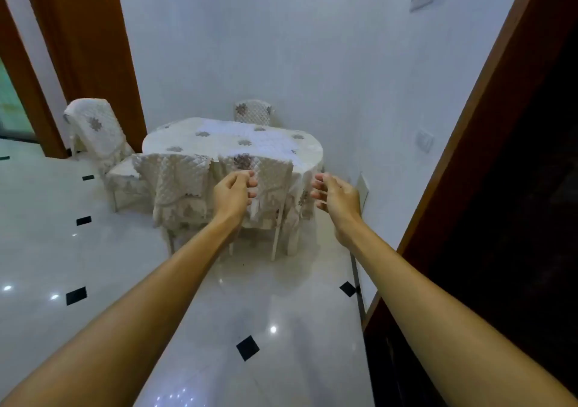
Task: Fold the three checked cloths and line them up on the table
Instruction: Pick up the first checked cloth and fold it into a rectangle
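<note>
A person stands well back from the covered table (233,139), left hand (233,192) and right hand (336,195) outstretched, loosely curled and empty; no checked cloths are visible, though such cloths would likely be light, limp and best pinched at corners.

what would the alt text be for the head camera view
Two bare hands, left hand and right hand, reach forward empty with fingers loosely curled toward a white quilted cloth-covered table ringed by matching covered chairs, across a glossy white tiled floor. No checked cloths are visible.
</note>
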